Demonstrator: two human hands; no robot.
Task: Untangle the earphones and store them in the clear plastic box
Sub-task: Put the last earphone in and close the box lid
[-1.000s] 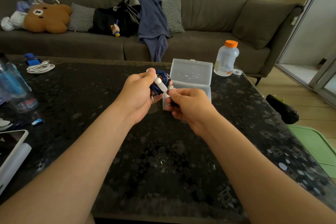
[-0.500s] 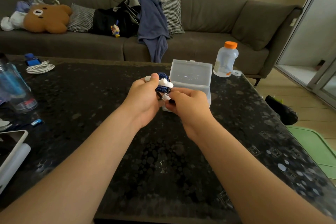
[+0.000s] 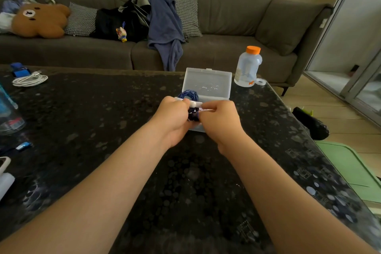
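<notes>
Bare black table (image 3: 92, 119) spreads left of the left hand (image 3: 173, 118), which curls around the coiled blue earphones (image 3: 188, 95). Their lower loops are hidden between both fists. The right hand (image 3: 221, 122) pinches their white piece on top. Just behind, the clear plastic box (image 3: 208, 83) stands open, its base mostly covered by the hands.

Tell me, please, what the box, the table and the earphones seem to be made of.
Box: likely clear, slightly frosted plastic; its raised lid is see-through with a soft sheen.
Table: polished dark stone or a stone-look top; it is speckled, with glossy reflections.
Earphones: dark blue cord, perhaps braided, but too small to be sure; the white parts look like smooth plastic.
</notes>
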